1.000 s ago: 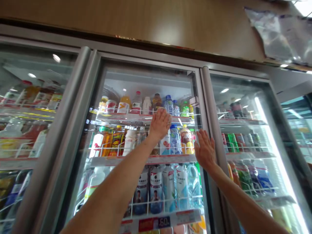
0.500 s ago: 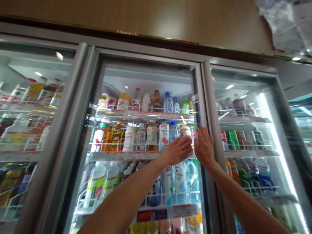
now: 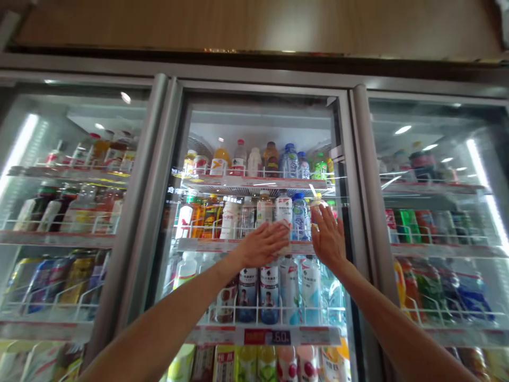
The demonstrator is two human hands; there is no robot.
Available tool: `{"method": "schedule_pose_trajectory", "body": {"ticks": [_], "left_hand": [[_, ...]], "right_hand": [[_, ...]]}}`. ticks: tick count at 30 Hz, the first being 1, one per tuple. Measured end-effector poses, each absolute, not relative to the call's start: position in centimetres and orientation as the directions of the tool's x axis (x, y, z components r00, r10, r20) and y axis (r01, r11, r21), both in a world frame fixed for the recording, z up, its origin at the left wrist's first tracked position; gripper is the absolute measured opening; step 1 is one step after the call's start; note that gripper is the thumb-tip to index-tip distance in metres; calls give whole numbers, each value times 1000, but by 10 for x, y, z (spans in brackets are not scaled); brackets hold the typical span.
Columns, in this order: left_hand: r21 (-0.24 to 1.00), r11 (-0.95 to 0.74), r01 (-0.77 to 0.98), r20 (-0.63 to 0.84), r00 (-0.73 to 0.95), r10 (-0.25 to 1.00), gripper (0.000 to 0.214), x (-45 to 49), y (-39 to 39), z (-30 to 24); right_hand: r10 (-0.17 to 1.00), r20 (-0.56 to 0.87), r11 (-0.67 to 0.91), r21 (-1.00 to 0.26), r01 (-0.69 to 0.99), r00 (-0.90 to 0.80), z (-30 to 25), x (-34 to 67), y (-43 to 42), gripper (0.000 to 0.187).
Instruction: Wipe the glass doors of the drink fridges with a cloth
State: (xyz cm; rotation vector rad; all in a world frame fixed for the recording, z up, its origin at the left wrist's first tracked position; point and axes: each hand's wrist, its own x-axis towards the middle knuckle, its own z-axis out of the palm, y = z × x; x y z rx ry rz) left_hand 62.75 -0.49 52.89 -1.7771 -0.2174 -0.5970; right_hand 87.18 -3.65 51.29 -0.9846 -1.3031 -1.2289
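Both my arms reach up toward the middle glass door [image 3: 258, 111] of a drinks fridge. My left hand [image 3: 264, 245] has its fingers stretched to the right, in front of the second shelf and a white bottle [image 3: 283, 208]. My right hand [image 3: 329, 239] is held flat with its fingers up, close to the door's right side, partly covering a yellow-capped bottle [image 3: 318, 200]. Neither hand holds anything. Whether the palms touch the glass I cannot tell. A blue-capped bottle [image 3: 299, 217] shows between the hands.
Silver door frames [image 3: 361, 159] stand between the fridge sections. A left section [image 3: 79, 204] and a right section [image 3: 437, 212] hold more bottles and cans. Price strips [image 3: 262, 336] run along the shelf edges. Above is a brown panel [image 3: 254, 26].
My left hand has moved left, away from my right hand. My right hand has shifted left from the door's frame onto the glass area. The view has turned slightly left.
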Motion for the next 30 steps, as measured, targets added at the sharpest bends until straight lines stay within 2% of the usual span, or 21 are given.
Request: {"method": "schedule_pose_trajectory", "body": {"ticks": [2,4,5,6,9,10,11,12,14,15,16,17,18,20,22,23,24,26,28,29,30], "left_hand": [[-681,-273,679,724,681,-112,47,604,-4,538],[-545,-255,799,836,541,-93,48,586,-5,538],[-560,-254,789,826,555,-96,48,579,-5,533],[-634,-258,729,768,631,-104,49,574,-6,526],[-877,-266,400,443,888,-124,50,555,-7,511],[-891,-260,373,412,903,-118,49,545,-7,512],[-867,-249,432,468,877,-107,47,534,-6,518],[-797,-233,557,589,802,-99,47,521,-4,525],[-557,-198,807,830,551,-87,47,496,-2,535],[-460,-188,868,888,453,-79,49,485,-1,533],[-422,-186,887,906,416,-73,50,477,-1,525],[-462,-194,865,886,459,-62,51,471,-1,512],[-563,-213,799,823,566,-52,52,467,-2,496],[-792,-267,549,579,814,-46,52,463,-5,463],[-895,-299,331,363,930,-57,51,460,-7,448],[-896,-298,330,363,930,-61,51,457,-7,449],[-862,-282,420,454,889,-62,50,453,-6,456],[-670,-234,705,734,677,-60,50,445,-4,475],[-513,-211,832,856,513,-59,51,440,-3,484],[-542,-218,812,838,542,-63,50,440,-4,480],[-637,-235,734,765,639,-77,49,440,-4,472]], "right_hand": [[-96,987,151,142,978,-128,513,862,-34,46],[-101,987,170,141,975,-125,512,852,-31,45],[-97,987,179,140,974,-124,511,846,-29,45],[-91,988,185,142,972,-127,510,840,-28,45],[-71,985,202,168,965,-157,506,819,-24,46],[-71,983,209,181,961,-169,506,811,-23,46],[-74,981,217,190,958,-178,505,804,-22,46],[-78,980,225,198,954,-185,505,797,-22,46],[-77,978,239,205,949,-192,505,785,-22,47],[-72,978,242,207,948,-196,505,779,-21,47],[-66,978,242,210,947,-200,504,773,-21,47],[-61,977,239,215,947,-206,503,768,-20,47],[-58,976,233,220,947,-212,502,763,-19,47],[-64,974,216,228,949,-219,499,753,-17,45],[-74,974,198,227,954,-216,497,745,-15,44],[-79,973,191,227,955,-215,496,742,-15,43],[-83,973,186,229,955,-217,496,740,-15,44],[-80,970,183,239,953,-228,496,736,-16,45],[-69,968,182,251,951,-243,495,733,-19,48],[-65,966,180,256,950,-249,494,732,-21,49],[-62,965,179,264,948,-256,493,731,-24,49]]}}
